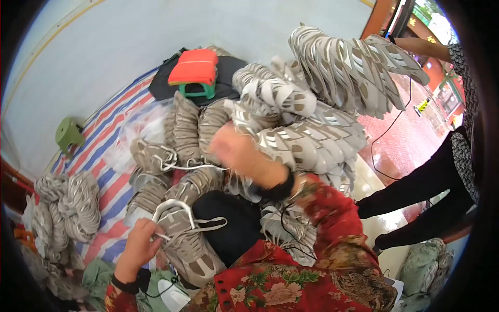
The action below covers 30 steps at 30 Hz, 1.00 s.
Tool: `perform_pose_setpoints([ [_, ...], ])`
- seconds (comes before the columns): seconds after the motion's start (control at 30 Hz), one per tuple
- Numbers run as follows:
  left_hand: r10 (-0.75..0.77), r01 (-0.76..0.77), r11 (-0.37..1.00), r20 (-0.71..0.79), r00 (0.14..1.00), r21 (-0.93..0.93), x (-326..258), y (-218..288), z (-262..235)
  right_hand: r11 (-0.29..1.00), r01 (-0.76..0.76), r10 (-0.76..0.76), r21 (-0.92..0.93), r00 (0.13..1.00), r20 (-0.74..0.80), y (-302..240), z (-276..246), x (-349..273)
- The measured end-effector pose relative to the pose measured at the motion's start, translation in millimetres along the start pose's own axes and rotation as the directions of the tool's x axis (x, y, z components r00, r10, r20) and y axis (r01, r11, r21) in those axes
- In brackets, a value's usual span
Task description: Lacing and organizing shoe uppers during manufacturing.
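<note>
A grey-beige shoe upper with tan patches rests on my lap, its white-edged opening facing away from me. My left hand is at its left side, fingers pinched on what looks like a white lace end. A loose loop of shoelace sticks out to the right of the upper. Over the piled uppers ahead, my right hand is raised and smeared by motion, so its fingers cannot be made out. Just below it, a pale lace lies across another laced upper.
Stacked bundles of uppers fill the middle. At the right, another person's arm reaches to a hanging bundle. A red-topped green stool and a small green stool stand farther back. More bundles lie left on the striped sheet.
</note>
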<state>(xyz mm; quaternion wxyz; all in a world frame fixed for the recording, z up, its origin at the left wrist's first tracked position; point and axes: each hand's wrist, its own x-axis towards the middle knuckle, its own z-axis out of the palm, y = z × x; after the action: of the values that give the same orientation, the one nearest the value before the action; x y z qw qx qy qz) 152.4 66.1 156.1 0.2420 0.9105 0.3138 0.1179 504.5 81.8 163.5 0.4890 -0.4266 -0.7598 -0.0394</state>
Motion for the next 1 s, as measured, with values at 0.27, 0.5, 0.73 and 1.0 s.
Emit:
perform_pose_setpoints([
  [0.27,-0.099,0.103,0.995,-0.204,0.974,0.007,-5,15,26,0.538,-0.6,0.435,-0.592,0.799,-0.414,77,-234,-82],
  [0.5,-0.069,0.039,0.993,-0.292,0.954,-0.107,-4,24,37,0.122,-0.581,0.595,-0.805,0.692,-0.409,128,-324,-267],
  [0.73,-0.085,0.025,0.987,-0.394,0.915,-0.156,-11,17,60,0.059,-0.711,0.409,-0.701,0.658,-0.632,104,-261,-275],
  [1.0,-0.057,0.06,0.998,-0.466,0.883,-0.01,-10,37,57,0.348,-0.924,0.357,-0.161,0.289,-0.888,90,-247,-258],
])
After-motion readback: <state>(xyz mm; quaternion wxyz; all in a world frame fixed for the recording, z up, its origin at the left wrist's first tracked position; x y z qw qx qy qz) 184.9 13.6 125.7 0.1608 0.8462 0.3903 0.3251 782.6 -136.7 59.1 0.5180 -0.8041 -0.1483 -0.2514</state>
